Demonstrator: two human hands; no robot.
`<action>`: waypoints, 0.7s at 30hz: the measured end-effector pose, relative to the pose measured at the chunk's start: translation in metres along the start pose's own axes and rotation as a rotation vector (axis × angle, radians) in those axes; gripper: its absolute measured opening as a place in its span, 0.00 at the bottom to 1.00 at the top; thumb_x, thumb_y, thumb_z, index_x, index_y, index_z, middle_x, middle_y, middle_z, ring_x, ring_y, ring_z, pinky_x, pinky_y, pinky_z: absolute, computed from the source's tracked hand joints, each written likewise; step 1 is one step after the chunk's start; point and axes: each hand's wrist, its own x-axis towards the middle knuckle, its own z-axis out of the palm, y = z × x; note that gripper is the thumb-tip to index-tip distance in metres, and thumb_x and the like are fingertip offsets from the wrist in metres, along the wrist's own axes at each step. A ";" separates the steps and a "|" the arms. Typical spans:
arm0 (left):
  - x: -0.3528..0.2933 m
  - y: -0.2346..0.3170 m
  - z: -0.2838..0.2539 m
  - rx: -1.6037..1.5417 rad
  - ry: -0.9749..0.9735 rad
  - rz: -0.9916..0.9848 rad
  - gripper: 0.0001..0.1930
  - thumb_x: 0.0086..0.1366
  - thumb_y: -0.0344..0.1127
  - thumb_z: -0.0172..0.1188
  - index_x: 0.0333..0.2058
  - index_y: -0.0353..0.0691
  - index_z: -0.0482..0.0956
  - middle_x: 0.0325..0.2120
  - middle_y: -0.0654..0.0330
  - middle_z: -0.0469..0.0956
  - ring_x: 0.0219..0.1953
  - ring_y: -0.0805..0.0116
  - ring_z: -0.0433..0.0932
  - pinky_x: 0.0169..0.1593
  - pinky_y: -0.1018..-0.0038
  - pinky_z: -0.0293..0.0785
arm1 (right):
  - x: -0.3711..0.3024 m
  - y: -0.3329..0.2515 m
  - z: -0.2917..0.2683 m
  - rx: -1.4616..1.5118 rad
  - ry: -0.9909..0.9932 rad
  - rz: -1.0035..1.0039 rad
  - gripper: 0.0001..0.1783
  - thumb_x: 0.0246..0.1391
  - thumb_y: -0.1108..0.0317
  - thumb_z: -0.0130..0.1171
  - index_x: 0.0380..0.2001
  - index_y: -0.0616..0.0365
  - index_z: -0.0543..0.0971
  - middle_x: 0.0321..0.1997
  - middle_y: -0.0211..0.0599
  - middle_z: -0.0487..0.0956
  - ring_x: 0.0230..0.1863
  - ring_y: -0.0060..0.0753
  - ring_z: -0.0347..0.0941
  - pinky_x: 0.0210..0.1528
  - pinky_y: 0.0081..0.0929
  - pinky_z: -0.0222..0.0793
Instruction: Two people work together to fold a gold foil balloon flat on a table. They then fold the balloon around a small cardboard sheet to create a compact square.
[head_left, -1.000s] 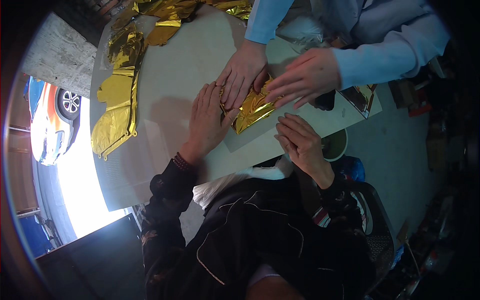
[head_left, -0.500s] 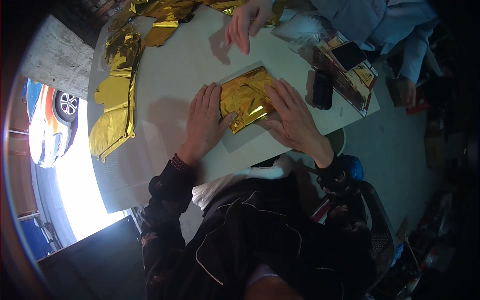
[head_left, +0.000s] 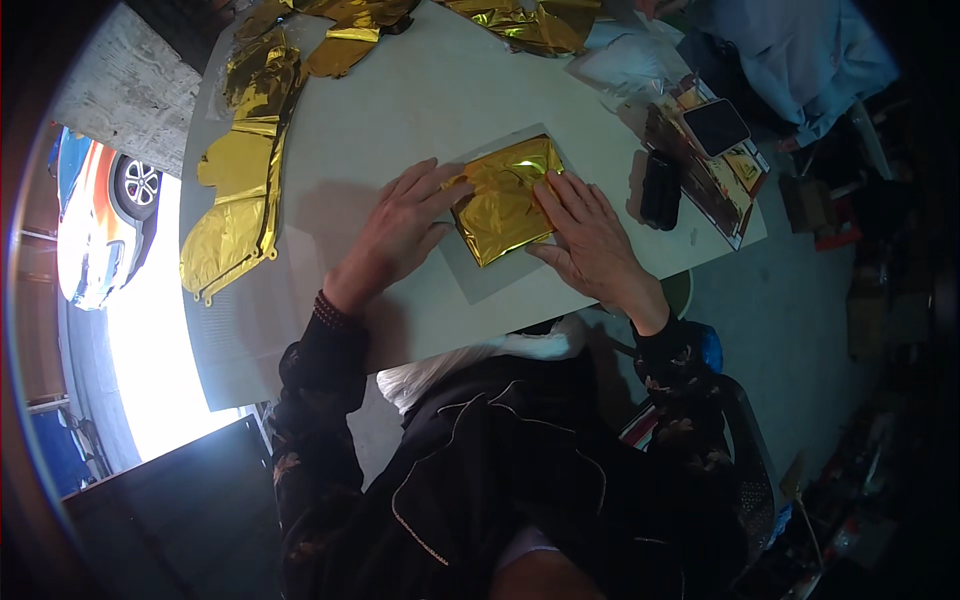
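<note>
A folded packet of shiny gold foil lies flat on a thin greyish rectangular sheet in front of me. My left hand is at the packet's left side, its fingers stretched out and the fingertips over the foil's upper left edge. Flat across the right part of the packet rests my right hand, with the thumb apart near the lower edge. Neither hand is gripping anything. A flat gold foil balloon, with small tabs at its lower end, lies along the table's left side.
More gold foil pieces lie along the table's far side. To the right are clear plastic bags, a phone, a black object and glossy printed packages. A person in a light blue top is at the far right.
The other person's hand has withdrawn from over the table toward the far right. My left hand has shifted, its fingers now angled across the foil's upper left edge. The foil looks flatter and smoother.
</note>
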 end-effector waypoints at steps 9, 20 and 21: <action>0.000 -0.003 0.002 0.199 0.055 0.328 0.14 0.58 0.30 0.61 0.44 0.40 0.82 0.46 0.60 0.82 0.53 0.61 0.79 0.55 0.64 0.77 | 0.000 -0.001 0.000 0.014 0.005 -0.013 0.44 0.67 0.35 0.44 0.75 0.54 0.57 0.78 0.50 0.54 0.79 0.55 0.46 0.79 0.55 0.41; 0.009 0.023 0.016 0.109 0.220 0.142 0.19 0.59 0.37 0.65 0.49 0.37 0.80 0.52 0.55 0.79 0.56 0.56 0.76 0.58 0.61 0.73 | 0.000 0.000 -0.002 0.008 -0.008 -0.022 0.42 0.69 0.36 0.43 0.74 0.54 0.59 0.78 0.49 0.54 0.80 0.54 0.46 0.79 0.55 0.41; 0.017 0.034 0.022 0.023 0.279 0.009 0.23 0.61 0.41 0.66 0.53 0.37 0.79 0.56 0.53 0.77 0.60 0.53 0.73 0.62 0.58 0.70 | -0.001 0.001 -0.002 0.005 -0.008 -0.020 0.42 0.69 0.36 0.43 0.74 0.54 0.59 0.78 0.49 0.54 0.80 0.54 0.46 0.79 0.55 0.41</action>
